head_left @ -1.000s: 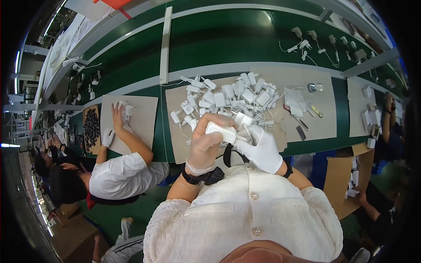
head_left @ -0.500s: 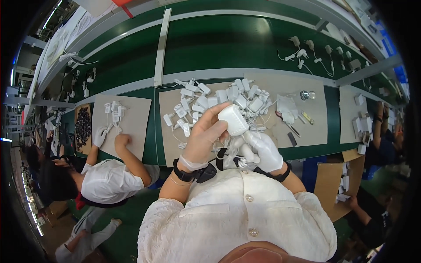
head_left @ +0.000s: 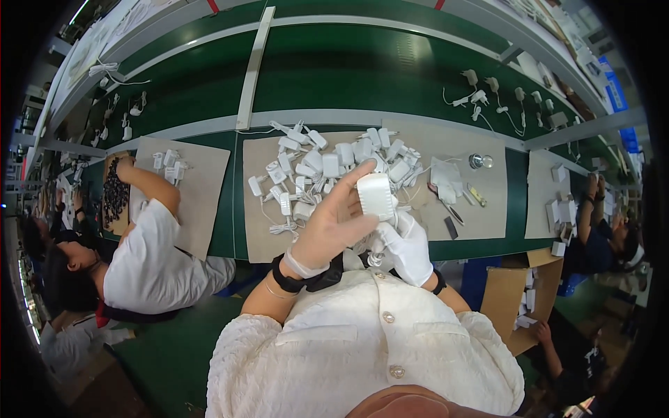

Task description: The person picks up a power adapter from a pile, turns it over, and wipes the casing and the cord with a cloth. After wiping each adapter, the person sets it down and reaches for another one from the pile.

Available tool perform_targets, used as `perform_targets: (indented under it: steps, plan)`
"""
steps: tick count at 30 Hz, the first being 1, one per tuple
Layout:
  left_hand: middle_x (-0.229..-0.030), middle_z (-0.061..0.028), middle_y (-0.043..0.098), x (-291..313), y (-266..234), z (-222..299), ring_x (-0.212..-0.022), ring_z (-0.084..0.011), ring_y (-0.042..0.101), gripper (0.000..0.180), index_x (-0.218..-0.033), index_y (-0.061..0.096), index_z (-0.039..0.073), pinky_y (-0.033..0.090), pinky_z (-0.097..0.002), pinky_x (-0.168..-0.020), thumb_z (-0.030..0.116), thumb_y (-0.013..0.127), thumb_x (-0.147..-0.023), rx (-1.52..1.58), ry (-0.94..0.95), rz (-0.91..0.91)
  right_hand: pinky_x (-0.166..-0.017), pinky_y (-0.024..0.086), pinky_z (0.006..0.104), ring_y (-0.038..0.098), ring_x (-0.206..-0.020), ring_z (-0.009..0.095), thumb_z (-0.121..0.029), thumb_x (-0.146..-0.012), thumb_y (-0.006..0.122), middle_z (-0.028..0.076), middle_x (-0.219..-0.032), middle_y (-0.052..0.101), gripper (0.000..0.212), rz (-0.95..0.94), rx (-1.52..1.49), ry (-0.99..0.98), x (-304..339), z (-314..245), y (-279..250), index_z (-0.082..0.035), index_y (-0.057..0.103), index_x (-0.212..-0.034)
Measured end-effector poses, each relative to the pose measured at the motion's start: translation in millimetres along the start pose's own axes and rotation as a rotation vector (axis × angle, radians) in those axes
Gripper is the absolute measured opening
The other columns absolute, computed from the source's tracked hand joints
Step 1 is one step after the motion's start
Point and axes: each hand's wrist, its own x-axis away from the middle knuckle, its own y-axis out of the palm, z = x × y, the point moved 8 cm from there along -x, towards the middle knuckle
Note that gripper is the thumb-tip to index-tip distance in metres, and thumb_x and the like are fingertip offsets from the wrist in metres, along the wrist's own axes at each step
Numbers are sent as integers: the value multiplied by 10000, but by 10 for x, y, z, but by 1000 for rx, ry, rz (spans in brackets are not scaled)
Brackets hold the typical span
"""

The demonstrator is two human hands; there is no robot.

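Observation:
In front of my chest is a white power adapter (head_left: pixel 376 196), its flat ribbed-edge face turned up. My left hand (head_left: pixel 327 226), in a thin see-through glove, grips it from the left between fingers and thumb. My right hand (head_left: pixel 406 249), in a white glove, is closed round the adapter's bundled white cord (head_left: pixel 376 259) just below; its fingertips are partly hidden. Beyond my hands a heap of white adapters (head_left: pixel 331 166) with cords lies on a cardboard sheet (head_left: pixel 481 202).
Right of the heap are a white cloth (head_left: pixel 446 180), tweezers (head_left: pixel 454 212), a yellow-handled tool (head_left: pixel 477 196), a dark block (head_left: pixel 451 227) and a glass jar (head_left: pixel 481 161). An open carton (head_left: pixel 502 299) stands at right. Co-workers sit on both sides; one reaches into a tray of small dark parts (head_left: pixel 115 198).
The adapter has turned more upright, its flat face now toward me. My right hand has shifted slightly left and down. The co-worker at left has reached an arm to the dark parts.

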Motion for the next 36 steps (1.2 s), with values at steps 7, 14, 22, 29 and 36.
perform_targets:
  steps: [7,14,22,29,36]
  plan:
    - [-1340,-107,440,94,52,13,-1211,-188,459,763,-1437,289,41,365,-340,-1033,-85,642,-772,-94,27,1,-586,445,213,557,-636,82,-180,-930,577,42,-854,623,242,-49,-7,-39,13,79,-1,-3,544,-1093]
    - [-1319,-96,465,150,44,1,-1181,-177,486,687,-1414,347,50,374,-331,-1028,-67,635,-803,-150,70,25,-614,450,218,552,-667,71,-108,-941,537,29,-864,614,199,-79,-21,-32,11,141,3,-4,542,-1110]
    - [-1346,-102,461,176,63,-57,-1178,-179,498,658,-1400,369,36,385,-331,-1027,-76,633,-808,-198,154,2,-635,457,216,564,-694,71,-110,-958,508,35,-914,624,188,-43,12,-71,27,179,-88,-21,541,-1120]
    - [-1384,-114,418,133,119,-1,-1214,-199,470,715,-1419,324,31,381,-353,-1033,-90,647,-793,-125,114,-51,-630,462,215,574,-695,79,-140,-960,514,47,-944,635,214,-47,48,-81,50,129,-100,-27,529,-1141]
    - [-1382,-115,422,111,118,45,-1221,-205,468,730,-1415,328,31,371,-357,-1041,-98,659,-777,-91,91,-47,-645,466,217,578,-709,84,-136,-957,518,46,-948,634,216,-65,-6,-24,41,172,-96,-23,528,-1141]
